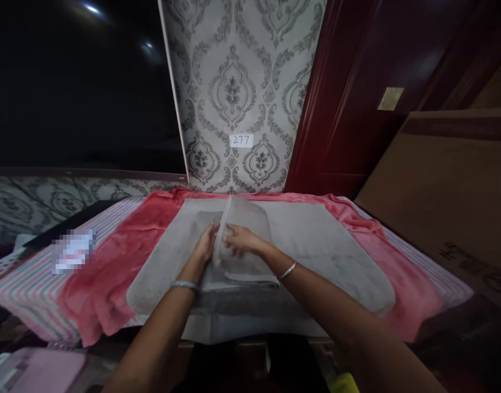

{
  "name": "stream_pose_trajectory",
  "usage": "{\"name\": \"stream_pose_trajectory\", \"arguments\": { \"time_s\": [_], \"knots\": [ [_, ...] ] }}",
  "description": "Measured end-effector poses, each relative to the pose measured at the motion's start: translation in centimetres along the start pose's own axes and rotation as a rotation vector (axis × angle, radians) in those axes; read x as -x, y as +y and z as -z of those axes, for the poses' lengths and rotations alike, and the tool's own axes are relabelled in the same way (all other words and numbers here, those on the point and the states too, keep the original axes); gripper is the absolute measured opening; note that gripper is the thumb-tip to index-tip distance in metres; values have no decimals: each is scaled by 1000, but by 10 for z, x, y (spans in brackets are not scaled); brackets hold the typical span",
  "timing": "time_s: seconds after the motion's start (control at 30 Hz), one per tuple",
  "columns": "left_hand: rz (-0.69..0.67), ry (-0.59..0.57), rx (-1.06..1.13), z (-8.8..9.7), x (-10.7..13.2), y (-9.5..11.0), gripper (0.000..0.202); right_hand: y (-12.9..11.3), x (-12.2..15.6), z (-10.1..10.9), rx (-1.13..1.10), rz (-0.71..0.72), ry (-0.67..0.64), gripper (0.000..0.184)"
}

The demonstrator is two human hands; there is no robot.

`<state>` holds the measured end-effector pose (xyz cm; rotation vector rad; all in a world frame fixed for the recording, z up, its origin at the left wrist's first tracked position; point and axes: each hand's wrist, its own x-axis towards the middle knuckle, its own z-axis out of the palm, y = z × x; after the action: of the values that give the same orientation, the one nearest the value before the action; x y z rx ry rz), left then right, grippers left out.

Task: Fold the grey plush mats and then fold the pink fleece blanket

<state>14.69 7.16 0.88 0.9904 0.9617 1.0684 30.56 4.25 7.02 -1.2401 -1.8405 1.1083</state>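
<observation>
A grey towel (pixel 324 245) lies spread on a pink blanket (pixel 111 262) over a table. A folded flap of the towel (pixel 244 218) stands up in the middle. My left hand (pixel 206 245) presses flat against the flap's left side, fingers stretched out. My right hand (pixel 241 240) lies on top of the flap with its fingers spread and slightly curled on the cloth. Both wrists wear silver bangles.
A striped sheet (pixel 24 289) covers the table under the blanket. A blurred packet (pixel 73 251) lies at the left. Patterned wallpaper with a label "277" (pixel 241 140) is behind, a dark red door (pixel 357 98) to the right, a brown cardboard panel (pixel 447 185) at far right.
</observation>
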Motion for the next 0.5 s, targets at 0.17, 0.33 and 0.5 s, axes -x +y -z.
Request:
{"name": "stream_pose_trajectory", "arguments": {
  "time_s": [0.17, 0.33, 0.5],
  "knots": [
    [-12, -20, -27, 5, 6, -4, 51, 44, 15, 19, -144, -150, 99, 49],
    [-31, 140, -247, -6, -9, -1, 42, 106, 43, 81, -221, -241, 338, 39],
    [-53, 250, -390, -20, -22, 6, 27, 149, 69, 92, -246, -186, 465, 45]
  ]
}}
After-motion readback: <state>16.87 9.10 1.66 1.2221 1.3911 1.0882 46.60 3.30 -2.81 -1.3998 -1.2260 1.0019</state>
